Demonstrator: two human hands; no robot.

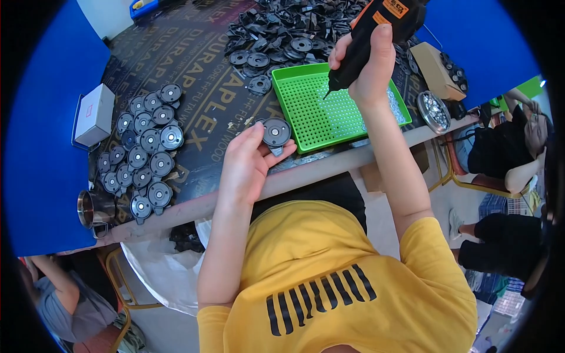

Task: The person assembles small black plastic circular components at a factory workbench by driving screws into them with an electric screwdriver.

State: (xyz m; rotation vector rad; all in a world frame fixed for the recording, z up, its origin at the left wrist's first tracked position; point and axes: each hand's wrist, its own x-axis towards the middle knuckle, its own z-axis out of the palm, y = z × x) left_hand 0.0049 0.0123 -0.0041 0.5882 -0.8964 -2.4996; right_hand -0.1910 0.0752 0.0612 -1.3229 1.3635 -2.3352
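My left hand (250,156) pinches a round black plastic part (275,133) with a shiny metal centre, close to the table's front edge. Wrapped in my right hand (374,67) is a black power screwdriver (359,50) with orange labels, its bit pointing down and left. That bit hangs over a green perforated tray (306,143), which holds many small silvery pieces toward its right side. The round part is just left of the tray, apart from the bit.
Similar round parts (150,140) lie grouped at left, between a white box (94,115) and a metal cup (94,207). A heap of black parts (282,29) covers the far side. At right stand a cardboard box (436,72) and a round dish (434,112). Blue partitions flank the table; other people sit beyond.
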